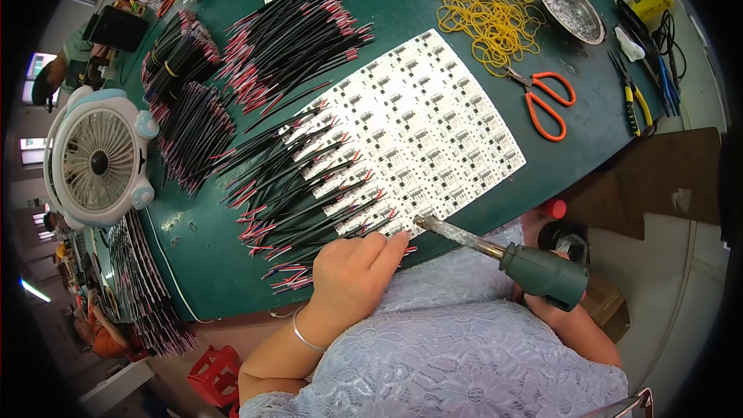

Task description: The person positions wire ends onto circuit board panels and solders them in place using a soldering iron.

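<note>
Board [418, 124] lay left of the scissors [529, 87]. Nearer me than those, my right hand [546, 308] gripped the soldering iron [535, 269]; whether my left hand [352, 275] pinched anything, I couldn't tell. A slip could have burned it.

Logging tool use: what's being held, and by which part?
The right grip holds a soldering iron by its green handle; whether the left grip holds anything is unclear.

White fan [99, 161] w/ blue trim — red stool [214, 364] btm L.
</note>
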Demonstrator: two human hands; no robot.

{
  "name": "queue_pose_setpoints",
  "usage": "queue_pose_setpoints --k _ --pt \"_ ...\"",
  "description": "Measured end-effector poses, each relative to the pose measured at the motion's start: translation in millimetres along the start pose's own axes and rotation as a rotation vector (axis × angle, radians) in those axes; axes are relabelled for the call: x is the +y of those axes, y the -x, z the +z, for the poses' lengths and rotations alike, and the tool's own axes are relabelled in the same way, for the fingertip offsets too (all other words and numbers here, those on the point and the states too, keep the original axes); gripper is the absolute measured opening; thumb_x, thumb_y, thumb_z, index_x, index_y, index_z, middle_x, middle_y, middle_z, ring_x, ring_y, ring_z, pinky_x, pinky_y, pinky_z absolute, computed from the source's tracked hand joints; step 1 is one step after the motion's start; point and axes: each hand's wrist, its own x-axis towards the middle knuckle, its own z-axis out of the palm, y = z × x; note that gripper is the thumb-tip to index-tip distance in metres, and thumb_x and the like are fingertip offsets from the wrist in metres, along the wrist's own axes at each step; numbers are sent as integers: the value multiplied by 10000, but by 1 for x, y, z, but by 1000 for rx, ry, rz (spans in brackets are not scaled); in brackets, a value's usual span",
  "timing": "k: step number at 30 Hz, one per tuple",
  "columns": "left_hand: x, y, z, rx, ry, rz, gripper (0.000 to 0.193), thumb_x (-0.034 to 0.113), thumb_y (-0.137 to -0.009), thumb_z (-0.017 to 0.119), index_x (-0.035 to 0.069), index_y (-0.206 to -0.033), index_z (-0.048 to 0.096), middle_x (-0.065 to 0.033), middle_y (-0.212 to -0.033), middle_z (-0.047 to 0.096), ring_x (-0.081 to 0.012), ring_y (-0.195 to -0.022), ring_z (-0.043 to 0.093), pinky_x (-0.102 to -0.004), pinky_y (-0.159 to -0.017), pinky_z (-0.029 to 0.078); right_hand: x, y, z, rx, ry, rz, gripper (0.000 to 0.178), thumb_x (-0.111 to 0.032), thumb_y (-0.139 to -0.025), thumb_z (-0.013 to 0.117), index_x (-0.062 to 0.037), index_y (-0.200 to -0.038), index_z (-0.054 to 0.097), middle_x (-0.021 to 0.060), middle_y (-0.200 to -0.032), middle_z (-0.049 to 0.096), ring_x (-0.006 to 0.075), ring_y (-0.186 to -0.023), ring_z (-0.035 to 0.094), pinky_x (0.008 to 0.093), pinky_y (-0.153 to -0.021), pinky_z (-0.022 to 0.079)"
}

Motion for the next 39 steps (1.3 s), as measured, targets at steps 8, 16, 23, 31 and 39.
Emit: queue_pose_setpoints --k 8,16,23,31,39 --pt "1 -1 5 0 23 -44 259 61 -658 654 116 -910 679 -2 -639 443 -171 -491 445 -311 -439 351 -3 -6 2 -2 94 -11 223 -78 -700 680 -73 -923 684 94 -929 676 271 -850 630 358 -782 486" --pt "1 -2 0 -83 -3 -34 207 152 -735 632 88 -932 643 -10 -683 455 -144 -529 502 -294 -480 384 -6 -15 2 0 155 -99 231 -89 -682 680 -61 -911 676 107 -899 666 279 -775 638 346 -705 509" --pt "1 -4 -2 -105 -5 -36 193 149 -745 623 91 -929 636 -13 -689 459 -149 -537 512 -296 -483 391 -8 -17 2 -16 186 -122 221 -68 -679 661 -34 -897 662 116 -868 657 259 -746 646 325 -644 517" --pt "2 -5 0 -73 41 -81 238 62 -658 657 126 -887 672 -14 -649 453 -188 -484 461 -316 -441 377 -7 -5 1 -36 -105 45 159 -119 -820 584 -25 -937 635 88 -839 646 236 -727 625 360 -749 458" --pt "-4 -4 0 -87 104 -68 157 112 -738 632 111 -893 656 -13 -667 464 -161 -524 531 -306 -463 408 -13 -15 -1 50 107 -84 211 -56 -678 659 -54 -888 672 96 -850 670 265 -726 641 338 -661 501"
